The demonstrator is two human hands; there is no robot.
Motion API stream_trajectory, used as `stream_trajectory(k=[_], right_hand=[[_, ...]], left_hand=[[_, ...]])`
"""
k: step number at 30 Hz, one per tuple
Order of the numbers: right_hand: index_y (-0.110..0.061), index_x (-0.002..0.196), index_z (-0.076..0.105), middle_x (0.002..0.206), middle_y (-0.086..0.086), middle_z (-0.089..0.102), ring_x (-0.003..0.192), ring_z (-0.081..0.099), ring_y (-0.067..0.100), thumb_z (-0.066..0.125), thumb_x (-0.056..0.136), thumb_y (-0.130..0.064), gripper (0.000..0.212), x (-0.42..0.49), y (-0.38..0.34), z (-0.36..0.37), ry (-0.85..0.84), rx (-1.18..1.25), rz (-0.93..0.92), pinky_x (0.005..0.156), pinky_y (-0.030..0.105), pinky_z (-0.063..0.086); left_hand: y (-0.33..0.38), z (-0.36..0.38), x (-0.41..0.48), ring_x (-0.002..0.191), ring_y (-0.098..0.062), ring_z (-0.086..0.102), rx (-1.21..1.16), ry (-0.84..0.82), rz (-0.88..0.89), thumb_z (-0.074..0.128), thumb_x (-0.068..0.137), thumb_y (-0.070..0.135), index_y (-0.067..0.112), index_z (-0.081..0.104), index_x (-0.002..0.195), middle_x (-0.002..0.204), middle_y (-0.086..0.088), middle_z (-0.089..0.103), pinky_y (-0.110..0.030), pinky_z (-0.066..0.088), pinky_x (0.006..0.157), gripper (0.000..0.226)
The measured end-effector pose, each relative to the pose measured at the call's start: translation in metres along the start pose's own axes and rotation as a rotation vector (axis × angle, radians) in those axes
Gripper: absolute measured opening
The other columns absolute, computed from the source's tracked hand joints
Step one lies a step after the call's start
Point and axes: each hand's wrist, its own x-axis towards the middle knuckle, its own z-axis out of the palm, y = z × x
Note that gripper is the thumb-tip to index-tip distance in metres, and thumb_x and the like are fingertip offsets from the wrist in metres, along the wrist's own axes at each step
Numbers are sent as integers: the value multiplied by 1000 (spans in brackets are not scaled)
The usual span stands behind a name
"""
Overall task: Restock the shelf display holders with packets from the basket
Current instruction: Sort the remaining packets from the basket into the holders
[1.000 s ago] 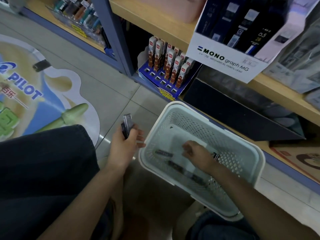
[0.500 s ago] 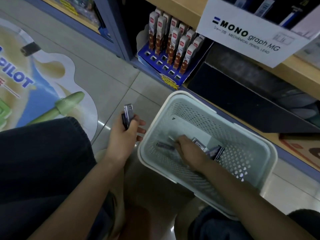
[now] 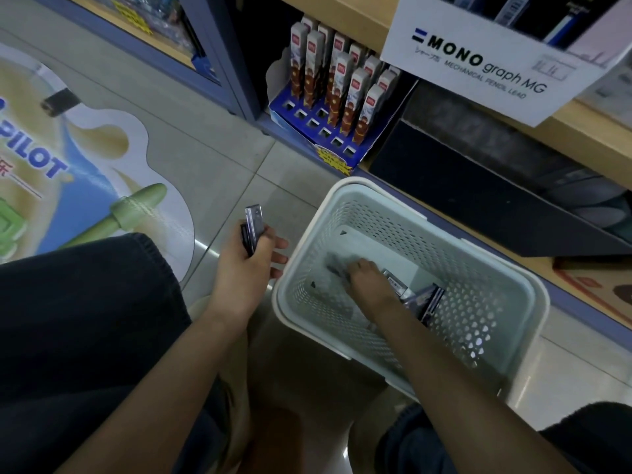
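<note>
A person crouches on the shop floor, dark trousers (image 3: 85, 319) at the bottom of the view and both forearms stretched forward. The left hand (image 3: 248, 268) grips a small stack of dark packets (image 3: 253, 224) upright between thumb and curled fingers, just outside the pale plastic basket (image 3: 342, 191). The right hand (image 3: 367, 283), which a second ago hovered mid-basket, has dropped to the basket floor and slid toward its left end. It sits knuckles up over a blurred packet (image 3: 337, 268); whether the fingers have closed on it cannot be told. More loose packets (image 3: 425, 299) lie just beside the wrist. The left hand's stack has not changed, so collecting appears to be still under way, with nothing yet moved to the shelf. Beyond the basket, on the bottom shelf, the blue display holder (image 3: 307, 126) stands with its front rows of slots empty and tall cartons (image 3: 342, 80) filling the back. Above it sits a white MONO graph MG box (image 3: 478, 66).
</note>
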Motion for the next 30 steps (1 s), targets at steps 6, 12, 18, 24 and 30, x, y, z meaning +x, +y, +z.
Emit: stream_trajectory(k=[6, 12, 18, 24, 30], right_hand=[[-3, 121, 40, 119, 17, 54, 105, 54, 29, 38, 98, -9, 24, -19, 5, -13, 36, 279, 65, 79, 36, 40], [-17, 95, 38, 83, 3, 51, 70, 48, 14, 36, 101, -21, 7, -57, -14, -51, 208, 624, -109, 68, 37, 41], [-24, 116, 42, 83, -16, 54, 72, 57, -2, 45, 98, -13, 22, -111, -69, -117, 430, 966, -354, 67, 15, 47], [-25, 96, 47, 75, -10, 64, 67, 63, -2, 60, 90, -13, 19, -141, -85, -138, 410, 1098, -359, 63, 13, 48], [-22, 105, 48, 80, -9, 66, 76, 64, 5, 60, 90, -17, 19, -162, -84, -144, 427, 1094, -323, 73, 26, 55]], left_hand=[[4, 0, -7, 42, 0, 42, -8, 56, 37, 47, 96, 14, 12, 48, 82, 65, -3, 48, -14, 40, 44, 13], [14, 5, -26, 51, -6, 58, -60, -52, 45, 52, 94, 14, 5, 56, 88, 68, -8, 59, -13, 48, 49, 11], [22, 6, -51, 91, -19, 68, -132, -158, 19, 55, 92, 25, 11, 63, 110, 97, -6, 71, -32, 57, 77, 24], [39, 3, -71, 94, -31, 64, -243, -128, -21, 56, 92, 26, 20, 63, 97, 94, -10, 69, -49, 49, 87, 10], [50, -1, -84, 91, -22, 65, -235, -183, 24, 58, 90, 26, 22, 63, 98, 93, -6, 69, -38, 52, 82, 10]])
